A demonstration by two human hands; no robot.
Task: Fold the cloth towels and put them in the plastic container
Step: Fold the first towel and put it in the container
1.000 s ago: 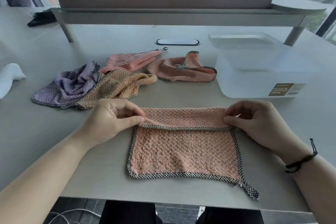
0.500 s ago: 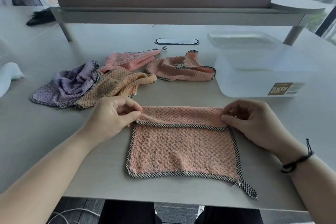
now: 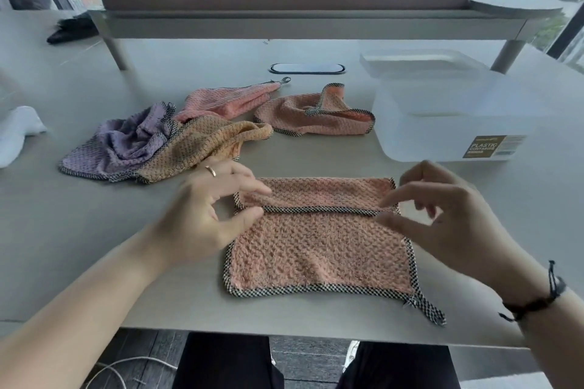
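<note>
The peach towel lies flat at the table's near edge, dead centre in front of the person, its far strip turned over toward them so the checked hem runs across it. The frosted plastic container sits at about one o'clock from it, a lid lying behind; I cannot tell what is inside. At eleven o'clock is a heap of unfolded towels: a purple one, an orange one and two more peach ones.

Both hands hover at the fold's ends, blurred. The left hand has fingers spread and loose, gripping nothing. The right hand looks the same, fingertips near the hem.

Risks, I'd say: the narrow flap could spring back or skew now nothing pins it; the hanging loop at five o'clock may bunch in the next fold.
</note>
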